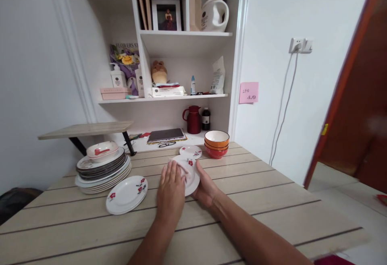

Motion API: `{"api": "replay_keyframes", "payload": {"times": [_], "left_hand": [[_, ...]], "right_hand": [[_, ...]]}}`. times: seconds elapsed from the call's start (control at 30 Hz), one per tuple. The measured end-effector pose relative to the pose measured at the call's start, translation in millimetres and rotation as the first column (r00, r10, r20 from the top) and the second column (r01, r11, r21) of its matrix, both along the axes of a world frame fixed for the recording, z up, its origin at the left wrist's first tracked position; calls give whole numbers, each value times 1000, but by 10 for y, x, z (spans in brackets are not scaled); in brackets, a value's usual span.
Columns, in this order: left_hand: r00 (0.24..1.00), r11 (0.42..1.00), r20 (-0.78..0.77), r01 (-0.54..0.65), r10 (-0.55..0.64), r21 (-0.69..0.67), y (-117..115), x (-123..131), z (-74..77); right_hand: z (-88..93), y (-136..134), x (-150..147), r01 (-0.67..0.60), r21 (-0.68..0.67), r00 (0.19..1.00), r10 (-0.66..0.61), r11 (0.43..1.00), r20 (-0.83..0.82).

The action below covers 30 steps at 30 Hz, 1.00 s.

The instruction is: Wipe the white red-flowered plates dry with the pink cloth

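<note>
A white plate with red flowers (192, 182) is held tilted above the table. My right hand (207, 186) grips its right rim, thumb towards the face and the other fingers behind. My left hand (171, 188) presses a pale pink cloth (182, 170) against the plate's face; most of the cloth is hidden under the fingers. Just behind, a small flowered plate (189, 151) lies on the table. To the left, a short stack of matching white plates (125, 196) rests flat.
Stacked orange and red bowls (216, 144) stand at the back right. A tall pile of plates (102, 172), topped by a bowl with a red spoon, sits at left by a small raised shelf (87, 129). Behind are a red jug (193, 119) and a laptop (165, 135).
</note>
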<state>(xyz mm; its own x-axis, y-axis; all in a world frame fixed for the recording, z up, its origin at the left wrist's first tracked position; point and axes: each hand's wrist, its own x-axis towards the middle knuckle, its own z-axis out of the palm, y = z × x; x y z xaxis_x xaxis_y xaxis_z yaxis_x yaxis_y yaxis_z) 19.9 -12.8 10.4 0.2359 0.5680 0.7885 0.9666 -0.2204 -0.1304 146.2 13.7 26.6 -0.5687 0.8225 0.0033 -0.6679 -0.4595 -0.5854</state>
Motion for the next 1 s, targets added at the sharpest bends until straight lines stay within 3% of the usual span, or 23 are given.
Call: {"api": "replay_keyframes", "payload": {"times": [0.13, 0.23, 0.37, 0.5, 0.6, 0.7, 0.9, 1.0], "left_hand": [[978, 981, -68, 196, -196, -10, -71, 137, -18], [957, 960, -88, 274, -278, -53, -67, 159, -26], [985, 980, 33, 170, -167, -100, -16, 33, 4], [984, 994, 170, -41, 59, -104, 31, -119, 15], [975, 987, 179, -113, 132, -111, 54, -181, -7], [980, 989, 163, -99, 117, -110, 51, -177, -10], [991, 996, 126, 55, -45, -77, -20, -19, 14], [984, 984, 128, 135, -120, -115, -14, 20, -33]], "right_hand": [[-1, 51, 116, 80, -8, 997, -80, 997, -12], [-22, 9, 131, 18, -24, 994, -15, 1000, 105], [-63, -89, 33, -130, 47, 970, 117, 990, 213], [-103, -102, -36, -122, 109, 955, 87, 986, 283], [-115, -80, -40, -92, 112, 968, 62, 989, 244], [-107, -68, -31, -47, 93, 981, 29, 995, 192], [-45, -56, 11, 104, 30, 989, -107, 994, 102], [-38, -42, 36, 37, 12, 987, -39, 999, 158]]}}
